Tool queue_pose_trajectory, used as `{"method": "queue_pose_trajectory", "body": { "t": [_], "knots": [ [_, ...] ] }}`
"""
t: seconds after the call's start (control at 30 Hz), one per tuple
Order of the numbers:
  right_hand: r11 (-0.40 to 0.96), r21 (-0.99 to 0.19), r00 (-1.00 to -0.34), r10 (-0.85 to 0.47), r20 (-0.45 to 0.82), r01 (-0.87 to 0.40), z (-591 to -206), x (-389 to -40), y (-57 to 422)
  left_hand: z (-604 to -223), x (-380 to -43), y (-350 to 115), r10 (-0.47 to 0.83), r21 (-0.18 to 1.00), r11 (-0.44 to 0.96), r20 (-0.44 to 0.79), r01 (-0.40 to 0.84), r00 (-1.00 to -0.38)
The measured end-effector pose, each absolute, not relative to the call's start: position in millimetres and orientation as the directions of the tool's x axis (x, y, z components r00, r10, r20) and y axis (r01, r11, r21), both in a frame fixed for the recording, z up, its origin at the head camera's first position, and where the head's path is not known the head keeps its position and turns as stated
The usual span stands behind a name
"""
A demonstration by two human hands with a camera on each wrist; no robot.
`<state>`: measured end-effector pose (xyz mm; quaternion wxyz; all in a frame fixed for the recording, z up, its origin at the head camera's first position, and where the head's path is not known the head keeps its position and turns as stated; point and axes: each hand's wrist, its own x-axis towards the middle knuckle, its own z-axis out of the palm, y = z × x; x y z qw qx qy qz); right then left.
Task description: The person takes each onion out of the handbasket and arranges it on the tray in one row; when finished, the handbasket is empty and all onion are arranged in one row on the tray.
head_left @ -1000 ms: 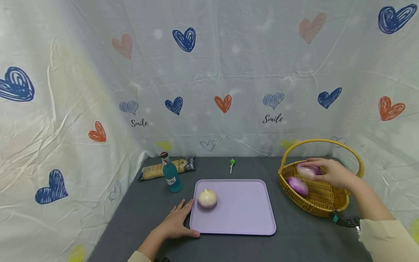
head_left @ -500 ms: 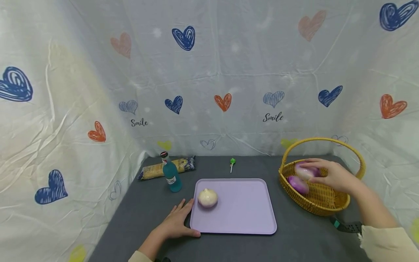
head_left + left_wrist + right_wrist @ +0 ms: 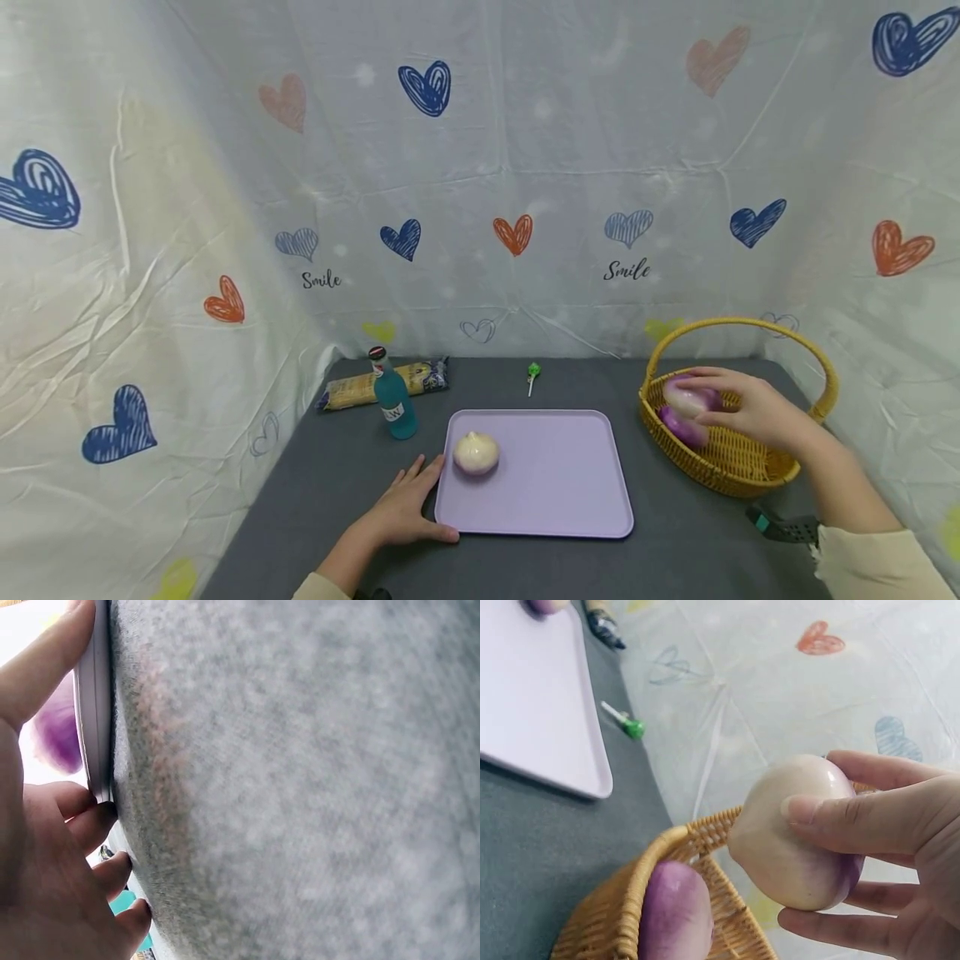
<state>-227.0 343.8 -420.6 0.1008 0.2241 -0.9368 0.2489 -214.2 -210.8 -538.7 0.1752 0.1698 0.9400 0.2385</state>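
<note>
My right hand (image 3: pixel 756 412) grips a white and purple onion (image 3: pixel 799 832), thumb on one side and fingers on the other. In the head view this onion is over the left part of the yellow wicker basket (image 3: pixel 720 490). Below it, a second purple onion (image 3: pixel 676 911) lies inside the basket by its wall. My left hand (image 3: pixel 401 508) rests at the left edge of a pale lilac tray (image 3: pixel 555 475), its thumb and index finger touching the rim and the other fingers spread on the table. A pale onion (image 3: pixel 476 454) sits on the tray's left side.
Behind the left hand stands a blue-green bottle (image 3: pixel 393 404), with a yellow packet (image 3: pixel 348 393) lying behind it. A green lollipop (image 3: pixel 533 374) lies beyond the tray. The basket's tall handle (image 3: pixel 738 320) arches over it. A heart-printed cloth (image 3: pixel 555 250) hangs behind the dark table.
My right hand has moved slightly left over the basket with the onion in its grip. The left hand and the tray have stayed in place.
</note>
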Motion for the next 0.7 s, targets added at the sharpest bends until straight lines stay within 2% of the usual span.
{"method": "queue_pose_trajectory", "body": {
  "t": [0.7],
  "knots": [
    [0.735,-0.445,-0.858,-0.406,0.315,-0.512,-417.4,-229.8,314.7,-536.4,-213.2,-209.9,0.41,0.504,0.829,-0.251,0.244,-0.877]
  ]
}}
